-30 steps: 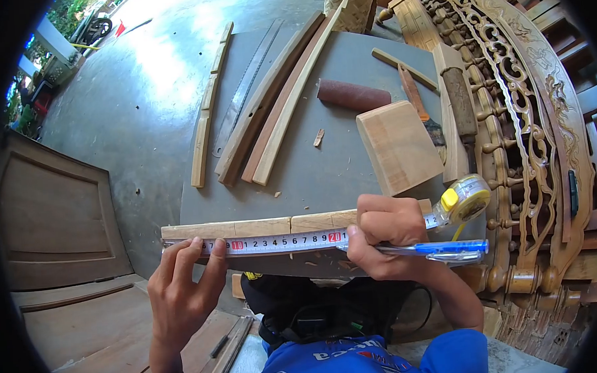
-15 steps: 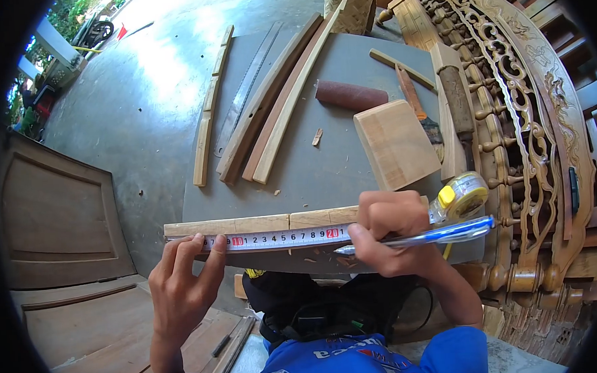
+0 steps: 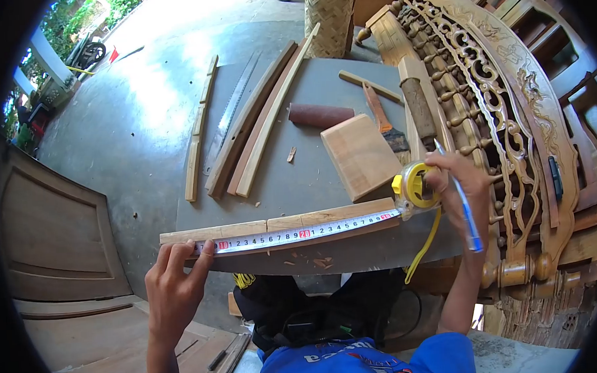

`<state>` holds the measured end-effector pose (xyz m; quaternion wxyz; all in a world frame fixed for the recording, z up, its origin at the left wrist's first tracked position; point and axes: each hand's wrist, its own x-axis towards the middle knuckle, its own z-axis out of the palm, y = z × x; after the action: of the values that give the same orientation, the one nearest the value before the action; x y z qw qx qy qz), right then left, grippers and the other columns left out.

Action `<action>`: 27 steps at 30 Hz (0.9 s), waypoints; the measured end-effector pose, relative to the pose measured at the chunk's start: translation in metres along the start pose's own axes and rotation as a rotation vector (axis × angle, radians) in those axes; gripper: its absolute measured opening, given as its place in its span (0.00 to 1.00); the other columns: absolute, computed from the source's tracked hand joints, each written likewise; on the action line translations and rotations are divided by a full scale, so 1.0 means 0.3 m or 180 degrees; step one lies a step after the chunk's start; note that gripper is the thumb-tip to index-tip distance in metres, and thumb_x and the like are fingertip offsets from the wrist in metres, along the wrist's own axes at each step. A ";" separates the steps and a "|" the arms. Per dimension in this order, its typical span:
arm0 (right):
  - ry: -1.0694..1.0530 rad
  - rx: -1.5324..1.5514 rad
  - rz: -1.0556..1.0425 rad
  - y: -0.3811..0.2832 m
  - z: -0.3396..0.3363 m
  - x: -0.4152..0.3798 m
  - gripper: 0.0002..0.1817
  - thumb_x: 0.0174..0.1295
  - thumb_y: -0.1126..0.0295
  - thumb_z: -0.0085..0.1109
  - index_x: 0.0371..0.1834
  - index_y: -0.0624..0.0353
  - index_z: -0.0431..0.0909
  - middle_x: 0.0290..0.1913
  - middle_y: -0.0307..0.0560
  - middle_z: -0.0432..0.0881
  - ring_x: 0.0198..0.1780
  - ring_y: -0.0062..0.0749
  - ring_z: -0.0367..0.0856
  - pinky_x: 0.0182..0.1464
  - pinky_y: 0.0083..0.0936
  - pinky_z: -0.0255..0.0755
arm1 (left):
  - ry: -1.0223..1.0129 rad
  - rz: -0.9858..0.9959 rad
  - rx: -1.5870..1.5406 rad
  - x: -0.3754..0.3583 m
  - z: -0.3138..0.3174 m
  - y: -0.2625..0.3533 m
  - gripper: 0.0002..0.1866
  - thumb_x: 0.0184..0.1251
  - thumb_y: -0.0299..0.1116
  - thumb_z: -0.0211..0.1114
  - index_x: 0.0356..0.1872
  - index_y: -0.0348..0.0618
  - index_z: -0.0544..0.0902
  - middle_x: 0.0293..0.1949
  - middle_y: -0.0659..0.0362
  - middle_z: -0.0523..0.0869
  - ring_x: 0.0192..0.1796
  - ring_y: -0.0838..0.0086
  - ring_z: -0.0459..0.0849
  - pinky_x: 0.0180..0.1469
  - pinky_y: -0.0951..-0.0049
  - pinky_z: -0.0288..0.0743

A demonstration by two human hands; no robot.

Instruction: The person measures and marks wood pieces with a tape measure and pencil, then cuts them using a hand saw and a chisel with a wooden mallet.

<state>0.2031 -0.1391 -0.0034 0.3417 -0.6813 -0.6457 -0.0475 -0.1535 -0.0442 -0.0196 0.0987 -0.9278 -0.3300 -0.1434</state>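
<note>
A tape measure blade [image 3: 267, 240] lies stretched along a wooden strip [image 3: 247, 228] that has pencil-like lines across it. At the strip's left end, my left hand [image 3: 177, 275] pinches the blade against the wood. My right hand [image 3: 459, 179] grips the yellow and clear tape measure case [image 3: 418, 186] just beyond the strip's right end. A blue and clear pen [image 3: 469, 220] is also held in my right hand, pointing away from me. From the case hangs a yellow strap [image 3: 424, 249].
On the grey board [image 3: 291, 181] lie a wood block [image 3: 360, 156], a sandpaper roll [image 3: 320, 115], a brush [image 3: 383, 119], a saw blade [image 3: 232, 113], a wooden-handled tool [image 3: 418, 111] and several wooden strips [image 3: 252, 118]. Carved furniture [image 3: 488, 98] stands on the right.
My right hand has moved right from the strip onto the tape measure case, with the pen now pointing away. More of the blade shows. The camera view has shifted.
</note>
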 end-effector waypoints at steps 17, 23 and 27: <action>-0.0293 0.0560 -0.0009 0.031 -0.035 -0.101 0.31 0.30 0.68 0.75 0.41 0.58 0.69 0.49 0.53 0.76 0.49 0.45 0.77 0.49 0.32 0.73 | -0.0259 0.0378 0.0054 0.068 -0.062 -0.073 0.06 0.45 0.27 0.65 0.28 0.49 0.82 0.26 0.61 0.80 0.36 0.73 0.81 0.46 0.66 0.73; 0.0110 0.0779 0.0123 -0.040 -0.066 -0.143 0.32 0.30 0.66 0.76 0.40 0.59 0.69 0.49 0.55 0.76 0.50 0.44 0.77 0.50 0.32 0.73 | 0.0464 0.0821 0.0363 0.161 -0.143 -0.013 0.05 0.45 0.27 0.65 0.26 0.48 0.81 0.31 0.63 0.79 0.45 0.75 0.76 0.60 0.61 0.62; 0.0425 0.0758 0.0272 -0.112 -0.021 -0.157 0.31 0.30 0.65 0.76 0.38 0.60 0.69 0.49 0.54 0.76 0.49 0.44 0.77 0.49 0.34 0.72 | 0.0557 0.1285 0.0646 0.260 -0.159 0.075 0.07 0.45 0.32 0.66 0.29 0.51 0.82 0.36 0.66 0.79 0.50 0.77 0.73 0.62 0.60 0.57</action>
<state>0.1673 -0.1847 -0.0089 0.4640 -0.6581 -0.5929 -0.0011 -0.0909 -0.0290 0.0490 0.2464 -0.9443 -0.1407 -0.1668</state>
